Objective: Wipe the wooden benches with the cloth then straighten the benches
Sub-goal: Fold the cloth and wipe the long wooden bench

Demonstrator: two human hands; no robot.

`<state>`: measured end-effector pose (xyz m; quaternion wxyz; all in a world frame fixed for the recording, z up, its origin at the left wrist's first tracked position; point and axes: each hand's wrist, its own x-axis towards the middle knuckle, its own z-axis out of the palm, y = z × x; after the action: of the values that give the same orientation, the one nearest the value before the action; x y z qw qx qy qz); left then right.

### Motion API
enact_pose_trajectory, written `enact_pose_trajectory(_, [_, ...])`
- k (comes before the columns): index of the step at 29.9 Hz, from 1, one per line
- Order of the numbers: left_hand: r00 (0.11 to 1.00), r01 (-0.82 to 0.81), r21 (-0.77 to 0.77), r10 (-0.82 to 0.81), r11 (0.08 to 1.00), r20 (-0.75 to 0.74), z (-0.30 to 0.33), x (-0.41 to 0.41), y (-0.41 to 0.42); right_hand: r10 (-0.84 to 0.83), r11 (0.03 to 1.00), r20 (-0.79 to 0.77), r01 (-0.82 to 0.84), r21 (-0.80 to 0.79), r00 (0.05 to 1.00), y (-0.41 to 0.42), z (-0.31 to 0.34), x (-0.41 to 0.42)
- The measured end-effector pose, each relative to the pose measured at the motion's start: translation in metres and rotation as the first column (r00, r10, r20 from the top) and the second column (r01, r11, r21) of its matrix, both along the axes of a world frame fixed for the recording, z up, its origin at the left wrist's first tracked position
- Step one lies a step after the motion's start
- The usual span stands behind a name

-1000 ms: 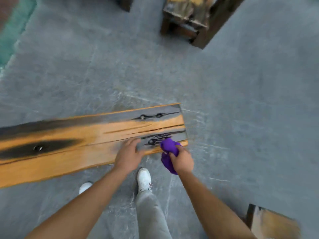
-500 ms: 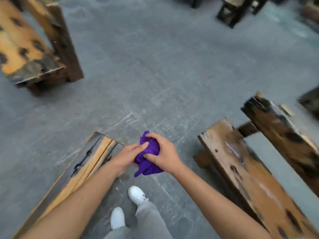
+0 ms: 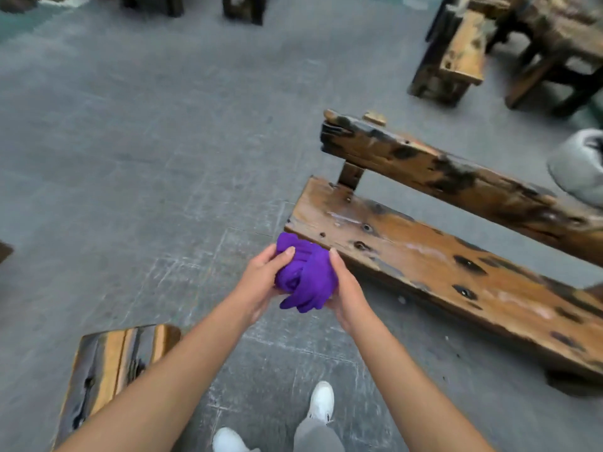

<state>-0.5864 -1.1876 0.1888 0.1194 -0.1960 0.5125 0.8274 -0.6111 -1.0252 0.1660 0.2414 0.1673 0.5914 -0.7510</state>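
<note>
The bunched purple cloth (image 3: 305,275), gripped between both hands (image 3: 303,282) beside the weathered wooden counter (image 3: 456,275), should be refolded flat.

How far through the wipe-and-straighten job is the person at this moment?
Done: unclear; the smooth bench at lower left sits behind the arms, and the frame shows no proof of wiping. In hand: left hand and right hand bunch the purple cloth above the floor. Left: the bench with a backrest is not yet touched; straightening cannot be judged.

Grey scuffed floor (image 3: 137,164) carries a backed wooden bench (image 3: 456,278) and a plank bench (image 3: 114,360).
</note>
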Motion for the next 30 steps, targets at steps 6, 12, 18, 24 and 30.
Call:
enact_pose_trajectory(6, [0.959,0.275,-0.139,-0.262,0.951,0.105,-0.012,-0.05,0.125,-0.29,0.957,-0.053,0.291,0.002,0.955,0.121,-0.007,-0.044])
enact_pose_trajectory(12, [0.913,0.353,-0.101,-0.318,0.93,0.257,-0.022,-0.121,0.178,-0.255,0.948,0.124,0.273,-0.162,0.959,0.207,-0.008,-0.103])
enact_pose_trajectory(18, [0.932,0.32,-0.06,-0.303,0.945,0.2,-0.051,-0.199,0.234,-0.105,0.99,-0.033,0.108,0.091,0.994,0.234,-0.03,-0.173])
enact_pose_trajectory(24, [0.973,0.062,-0.134,-0.03,0.989,0.227,-0.087,-0.275,0.246,-0.156,0.911,-0.277,0.246,0.331,0.948,0.254,-0.065,-0.23])
enact_pose_trajectory(30, [0.956,0.049,0.028,-0.055,0.998,0.289,-0.128,-0.342,0.273,-0.081,0.942,-0.235,0.151,0.299,0.969,0.229,-0.109,-0.277])
